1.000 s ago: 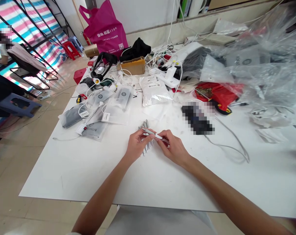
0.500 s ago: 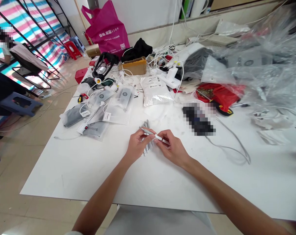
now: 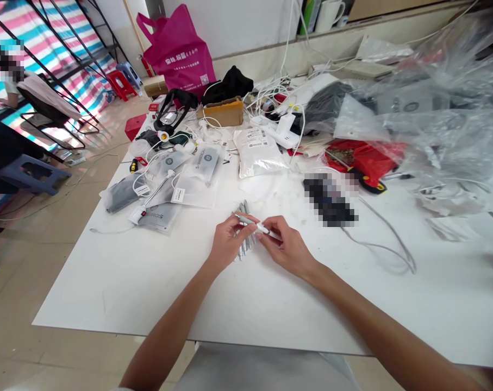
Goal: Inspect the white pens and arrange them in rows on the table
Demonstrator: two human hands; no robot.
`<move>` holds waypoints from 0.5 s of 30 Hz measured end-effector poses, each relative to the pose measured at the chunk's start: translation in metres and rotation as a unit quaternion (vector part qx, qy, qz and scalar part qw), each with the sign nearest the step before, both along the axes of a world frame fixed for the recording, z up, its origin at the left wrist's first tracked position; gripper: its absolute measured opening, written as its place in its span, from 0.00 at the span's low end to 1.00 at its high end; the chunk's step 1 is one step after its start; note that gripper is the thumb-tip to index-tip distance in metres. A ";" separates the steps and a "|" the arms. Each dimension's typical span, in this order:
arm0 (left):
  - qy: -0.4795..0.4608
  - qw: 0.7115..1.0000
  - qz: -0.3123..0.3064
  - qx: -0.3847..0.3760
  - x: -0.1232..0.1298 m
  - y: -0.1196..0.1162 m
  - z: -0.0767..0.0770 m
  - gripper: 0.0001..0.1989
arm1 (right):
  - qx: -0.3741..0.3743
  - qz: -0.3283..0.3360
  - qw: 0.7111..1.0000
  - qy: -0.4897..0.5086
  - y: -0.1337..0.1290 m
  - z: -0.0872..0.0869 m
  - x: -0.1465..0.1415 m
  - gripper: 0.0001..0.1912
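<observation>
White tabletop (image 3: 156,282) stretches across the frame. Just below centre, the left hand (image 3: 225,241) pinches a pen (image 3: 264,228), grey end pointing upper left, long axis sloping down rightward. Thin grey rods (image 3: 244,251) beneath are partly hidden. The right hand (image 3: 287,244) pinches the lower-right end, partly covered. Farther right, a dark object (image 3: 330,201) is pixelated.

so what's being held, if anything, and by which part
A slim grey-and-white pen-like stick: the left hand pinches its grey portion, the right hand its white portion.
</observation>
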State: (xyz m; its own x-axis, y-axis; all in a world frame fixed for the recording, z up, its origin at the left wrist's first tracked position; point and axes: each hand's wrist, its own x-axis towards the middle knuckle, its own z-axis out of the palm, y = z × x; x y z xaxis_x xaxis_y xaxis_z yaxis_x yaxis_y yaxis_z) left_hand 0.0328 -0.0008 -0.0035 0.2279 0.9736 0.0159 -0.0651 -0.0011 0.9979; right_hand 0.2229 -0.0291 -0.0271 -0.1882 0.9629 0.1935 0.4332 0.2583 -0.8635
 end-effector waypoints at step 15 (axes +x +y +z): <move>-0.034 0.999 0.002 -0.025 -0.001 0.000 0.001 0.10 | 0.003 -0.022 0.999 0.028 -0.001 0.001 -0.001 0.16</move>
State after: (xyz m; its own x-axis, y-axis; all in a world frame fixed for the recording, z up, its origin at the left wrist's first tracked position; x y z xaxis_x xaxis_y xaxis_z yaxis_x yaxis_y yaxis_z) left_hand 0.0319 -0.0009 -0.0021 0.2242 0.9744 -0.0171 -0.1337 0.0481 0.9898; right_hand 0.2216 -0.0300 -0.0260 -0.1353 0.9685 0.2089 0.3950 0.2461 -0.8851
